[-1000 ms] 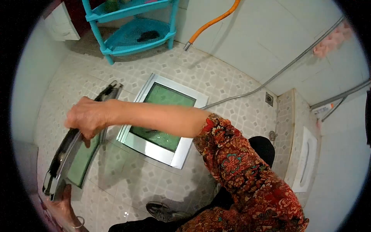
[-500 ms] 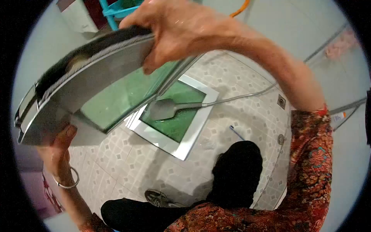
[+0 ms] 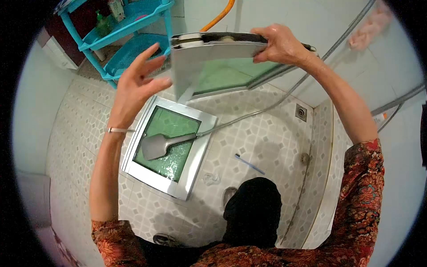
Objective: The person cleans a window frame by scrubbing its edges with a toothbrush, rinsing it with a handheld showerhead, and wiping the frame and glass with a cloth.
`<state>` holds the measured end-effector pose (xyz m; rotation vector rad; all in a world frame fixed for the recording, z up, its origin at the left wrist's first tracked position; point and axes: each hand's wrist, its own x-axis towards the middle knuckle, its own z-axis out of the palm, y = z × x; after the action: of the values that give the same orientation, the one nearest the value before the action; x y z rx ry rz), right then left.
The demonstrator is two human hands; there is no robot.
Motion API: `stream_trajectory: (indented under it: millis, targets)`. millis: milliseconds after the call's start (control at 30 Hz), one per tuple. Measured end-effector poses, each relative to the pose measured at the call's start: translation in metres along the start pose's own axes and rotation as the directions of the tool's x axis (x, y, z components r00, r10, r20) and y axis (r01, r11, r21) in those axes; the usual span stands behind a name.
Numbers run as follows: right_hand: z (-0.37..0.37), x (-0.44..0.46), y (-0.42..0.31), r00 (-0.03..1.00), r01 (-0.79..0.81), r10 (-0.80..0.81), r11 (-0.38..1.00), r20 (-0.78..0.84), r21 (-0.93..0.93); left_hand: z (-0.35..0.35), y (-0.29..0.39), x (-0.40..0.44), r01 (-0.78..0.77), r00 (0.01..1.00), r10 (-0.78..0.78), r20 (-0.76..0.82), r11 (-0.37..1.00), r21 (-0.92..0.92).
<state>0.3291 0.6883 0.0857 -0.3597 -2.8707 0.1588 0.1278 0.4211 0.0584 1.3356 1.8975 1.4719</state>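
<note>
My right hand (image 3: 282, 44) grips the top edge of a raised panel (image 3: 227, 73) with a silvery frame and greenish glass. At the panel's left end, my left hand (image 3: 135, 89) is open, its fingers spread and apart from the frame. Below lies a second framed glass panel (image 3: 199, 153), flat on the tiled floor. A grey shower head (image 3: 155, 147) rests on its wet glass, its hose (image 3: 262, 110) running up to the right.
A turquoise shelf rack (image 3: 120, 30) with bottles stands at the upper left. An orange hose (image 3: 218, 17) hangs by the wall. On the floor are a blue toothbrush (image 3: 250, 164), crumpled clear plastic (image 3: 211, 179) and a drain (image 3: 301, 112).
The raised panel has swung from the left to the upper middle, with my right hand still on it. My left hand has let go of its lower end and opened.
</note>
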Motion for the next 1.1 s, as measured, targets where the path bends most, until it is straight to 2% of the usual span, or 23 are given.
stream_trajectory:
  millis: [67,100,167,233,400,467,567,633,667,767,867,900,967,1067,1100]
  targets:
    - [0.007,-0.006,0.024,0.996,-0.093,0.093,0.996,0.001,-0.007,-0.016,-0.009,-0.019,0.025,0.999,-0.024,0.030,1.000,-0.016]
    - [0.011,-0.009,0.037,0.995,-0.097,0.095,0.993,-0.031,-0.067,-0.027,-0.015,-0.032,0.125,0.990,-0.122,0.066,0.991,-0.043]
    - [0.021,-0.010,0.065,0.992,-0.101,0.085,0.977,-0.090,-0.187,-0.051,-0.036,-0.060,0.253,0.960,-0.256,0.112,0.966,0.047]
    - [-0.014,-0.011,0.045,0.975,-0.222,0.212,0.953,-0.072,-0.207,-0.093,-0.047,-0.112,0.271,0.959,-0.274,0.079,0.962,0.037]
    - [-0.007,0.000,0.081,0.907,-0.406,0.421,0.888,0.024,-0.214,-0.139,-0.086,-0.174,0.528,0.839,-0.538,-0.081,0.842,-0.111]
    - [-0.017,0.002,0.077,0.887,-0.445,0.462,0.865,0.022,-0.234,-0.157,-0.101,-0.192,0.570,0.793,-0.598,-0.120,0.796,-0.203]
    - [-0.009,-0.001,0.108,0.906,-0.422,0.420,0.880,-0.055,-0.218,-0.163,-0.121,-0.199,0.610,0.725,-0.668,-0.165,0.735,-0.296]
    - [-0.008,0.001,0.121,0.882,-0.461,0.471,0.866,0.002,-0.192,-0.159,-0.125,-0.197,0.631,0.714,-0.683,-0.152,0.722,-0.285]
    - [-0.035,0.003,0.090,0.872,-0.478,0.490,0.846,-0.011,-0.236,-0.169,-0.143,-0.211,0.596,0.741,-0.658,-0.131,0.735,-0.323]
    - [-0.031,0.000,0.115,0.912,-0.410,0.404,0.891,-0.071,-0.194,-0.157,-0.140,-0.203,0.622,0.737,-0.668,-0.103,0.730,-0.283]
    - [-0.043,0.004,0.114,0.865,-0.475,0.498,0.853,0.064,-0.217,-0.145,-0.155,-0.195,0.628,0.754,-0.654,-0.060,0.745,-0.225]
    - [-0.063,0.017,0.101,0.892,-0.442,0.451,0.847,-0.043,-0.296,-0.154,-0.168,-0.198,0.615,0.765,-0.644,-0.030,0.743,-0.264]
    - [-0.053,0.017,0.122,0.917,-0.396,0.335,0.830,-0.218,-0.393,-0.152,-0.183,-0.201,0.625,0.761,-0.648,0.017,0.727,-0.283]
    - [-0.042,0.012,0.121,0.916,-0.306,0.125,0.832,-0.381,-0.463,-0.143,-0.187,-0.204,0.633,0.763,-0.644,0.049,0.731,-0.256]
    - [-0.035,0.008,0.125,0.906,-0.330,0.112,0.793,-0.409,-0.513,-0.139,-0.188,-0.204,0.660,0.743,-0.667,0.051,0.717,-0.224]
